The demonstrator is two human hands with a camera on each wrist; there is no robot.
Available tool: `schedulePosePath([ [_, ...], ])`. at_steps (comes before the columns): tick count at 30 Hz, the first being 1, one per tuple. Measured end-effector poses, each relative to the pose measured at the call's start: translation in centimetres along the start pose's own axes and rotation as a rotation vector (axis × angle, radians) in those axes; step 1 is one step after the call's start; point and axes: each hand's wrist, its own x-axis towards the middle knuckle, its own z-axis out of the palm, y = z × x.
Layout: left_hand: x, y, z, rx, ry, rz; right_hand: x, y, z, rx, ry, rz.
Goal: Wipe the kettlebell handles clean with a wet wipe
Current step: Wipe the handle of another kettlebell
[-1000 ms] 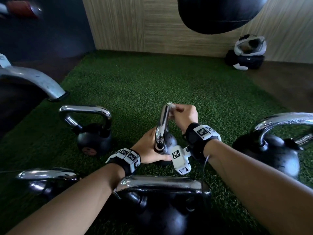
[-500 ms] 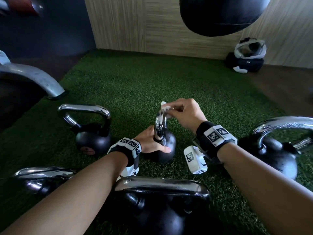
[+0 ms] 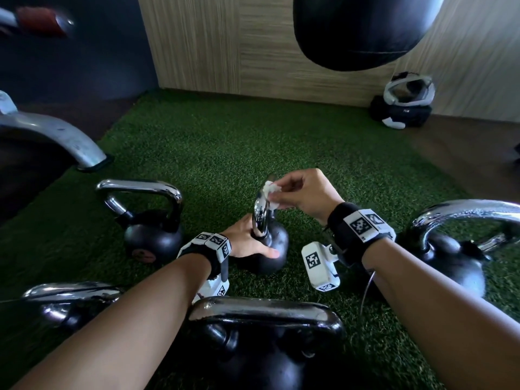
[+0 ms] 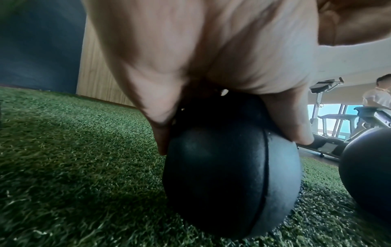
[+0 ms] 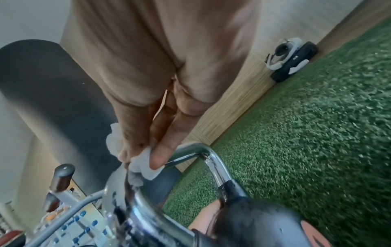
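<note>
A small black kettlebell (image 3: 271, 250) (image 4: 230, 168) with a chrome handle (image 3: 261, 218) (image 5: 213, 163) stands on the green turf in the middle. My left hand (image 3: 247, 243) (image 4: 211, 58) grips its black ball from above, thumb on the near side. My right hand (image 3: 302, 194) (image 5: 156, 100) pinches a crumpled white wet wipe (image 3: 271, 194) (image 5: 143, 165) against the top of the chrome handle.
Other kettlebells stand around: one at the left (image 3: 149, 218), one at the right (image 3: 461, 249), one close in front (image 3: 264, 333), one at the lower left (image 3: 67, 299). A black punching bag (image 3: 360, 26) hangs above. A metal machine leg (image 3: 56, 139) lies left; gear (image 3: 402, 102) sits by the wall.
My left hand has slid from the handle's base down onto the ball. My right hand with the wipe has moved up along the top of the handle, its wrist swinging right.
</note>
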Motion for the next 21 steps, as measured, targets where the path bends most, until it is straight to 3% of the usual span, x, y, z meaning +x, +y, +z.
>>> schedulePosePath([
  [8,0.6,-0.1,-0.4,-0.001,-0.051,0.123,-1.3,2.1,0.8,-0.127,-0.037,0.061],
  [16,-0.1,0.7,-0.5,-0.055,-0.077,0.144,-1.5,5.2,1.8,-0.181,-0.08,0.077],
  [21,0.1,0.1,-0.3,0.026,-0.077,0.169,-1.1,5.1,0.7,-0.145,-0.124,0.09],
])
